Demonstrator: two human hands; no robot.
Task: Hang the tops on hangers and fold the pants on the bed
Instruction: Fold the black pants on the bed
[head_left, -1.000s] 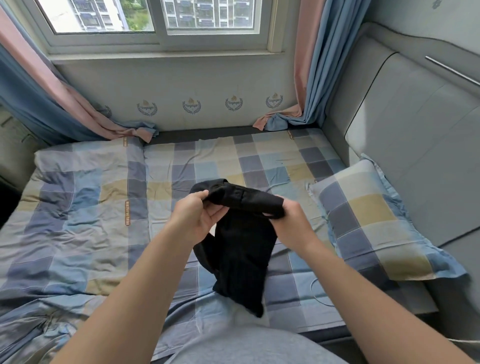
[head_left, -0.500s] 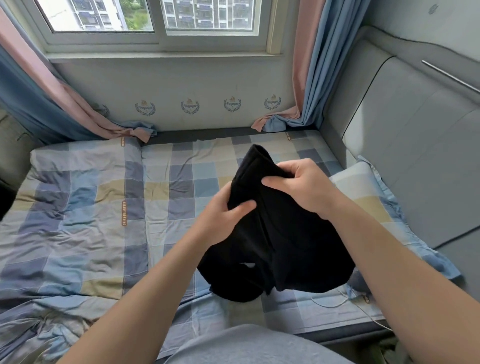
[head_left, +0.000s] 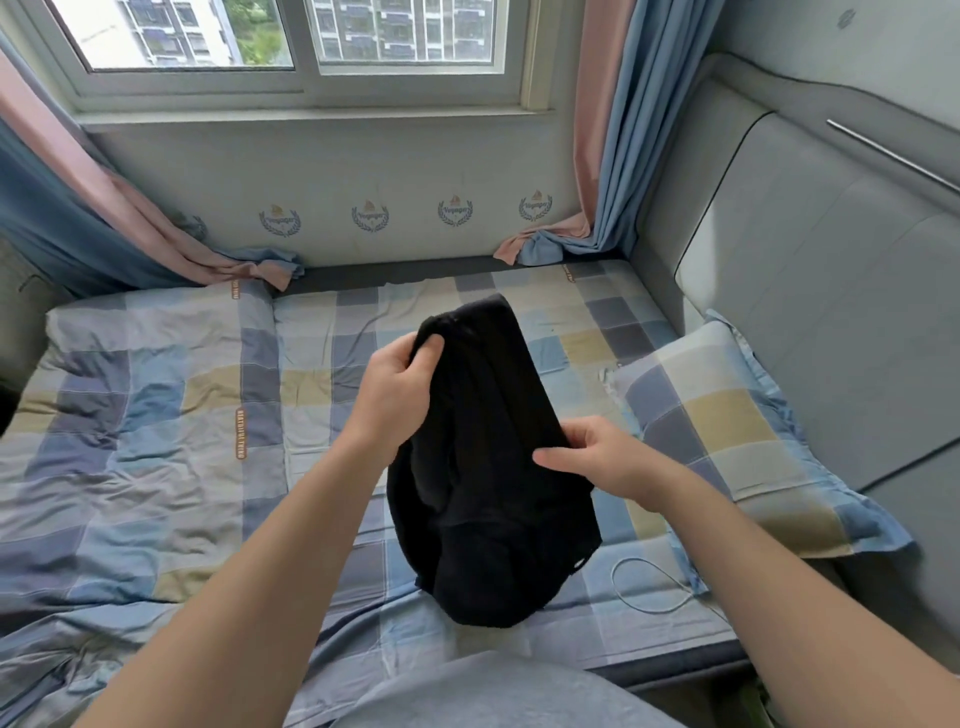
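Note:
A black garment (head_left: 488, 467) hangs bunched between both my hands above the bed (head_left: 156, 415). My left hand (head_left: 400, 384) grips its upper edge near the top, fingers curled into the fabric. Lower and to the right, my right hand (head_left: 608, 460) pinches its right side with thumb and fingers. The garment's bottom sags down onto the checked sheet near the bed's front edge. I cannot tell whether it is a top or pants. No hanger is in view.
A checked pillow (head_left: 727, 431) lies at the right against the grey padded headboard (head_left: 805, 270). A thin white cable (head_left: 644, 582) loops on the sheet by the pillow. Curtains (head_left: 602, 156) hang at both sides of the window wall behind the bed.
My left hand rose to grip the garment's top edge. My right hand dropped from the top to the garment's right side. The garment now hangs longer and lower.

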